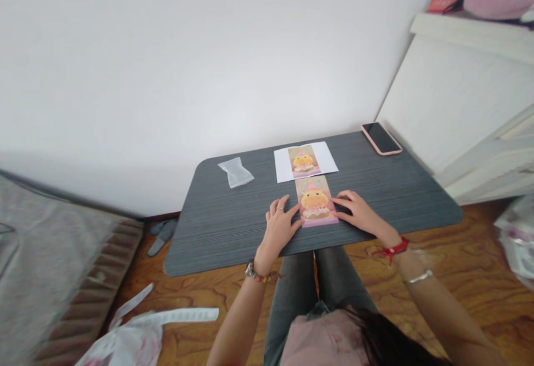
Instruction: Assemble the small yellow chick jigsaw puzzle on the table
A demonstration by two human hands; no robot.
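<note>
A picture card (316, 202) with a yellow cartoon figure, a pink party hat and a cake lies flat near the front edge of the dark table. My left hand (282, 224) has its thumb and a finger spread along the card's left edge. On the opposite side, the spread thumb and fingers of my right hand (359, 213) touch the right edge. Just behind the card is a creased white sheet (326, 157) printed with the same picture. Whether the card is one piece or several cannot be made out.
A crumpled clear plastic bag (236, 172) lies left on the table (233, 227). At the back right is a phone (381, 138) in a pink case. A white cabinet (467, 93) stands to the right, a wall behind. Slippers (162, 235) and a plastic bag (133, 338) are on the floor.
</note>
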